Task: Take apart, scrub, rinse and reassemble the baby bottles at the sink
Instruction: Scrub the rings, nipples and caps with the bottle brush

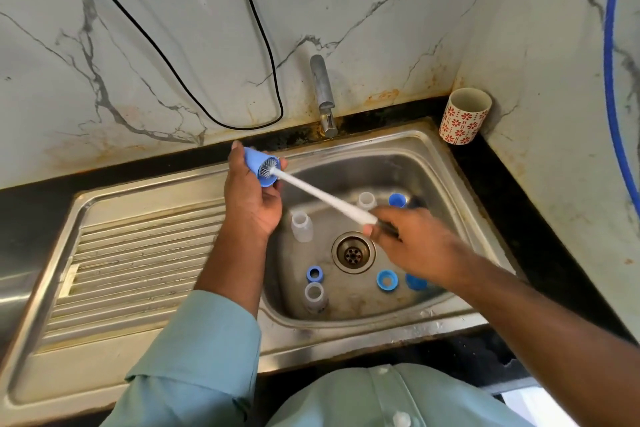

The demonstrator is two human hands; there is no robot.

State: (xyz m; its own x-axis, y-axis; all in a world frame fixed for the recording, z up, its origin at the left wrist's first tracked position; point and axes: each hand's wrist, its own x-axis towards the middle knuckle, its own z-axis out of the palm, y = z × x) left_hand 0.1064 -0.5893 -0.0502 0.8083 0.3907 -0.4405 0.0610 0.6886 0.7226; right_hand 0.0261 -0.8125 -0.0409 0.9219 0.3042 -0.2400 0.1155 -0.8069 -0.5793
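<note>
Both hands are busy above the sink's far left corner. The left hand (251, 198) grips a blue bottle cap (261, 166), its open mouth turned right, while the right hand (412, 239) holds the near end of a white bottle brush (325, 199), fingers wrapped around the handle. The brush's bristled head sits inside the cap, so the scrubbing step looks to be in hand.

Down in the sink (446, 163) the bottles lie fully taken apart. Three clear bottle bodies stand mouth-up: one left of the drain (302, 226), one at the far side (366, 200), one at the near left (315, 296). A blue ring (314, 274) lies just beyond that near bottle, another blue ring (387, 280) sits right of the drain at the near side, a blue piece (415, 281) shows partly under the right forearm, and another blue cap (397, 200) rests at the far right.

By my judgement, disassembly is done and scrubbing is under way; whether the pieces in the basin have been scrubbed cannot be told. No water runs from the tap (323, 97), so rinsing seems still ahead, and reassembly has not begun. A patterned cup (464, 121) stands on the tabletop at the far right corner.
</note>
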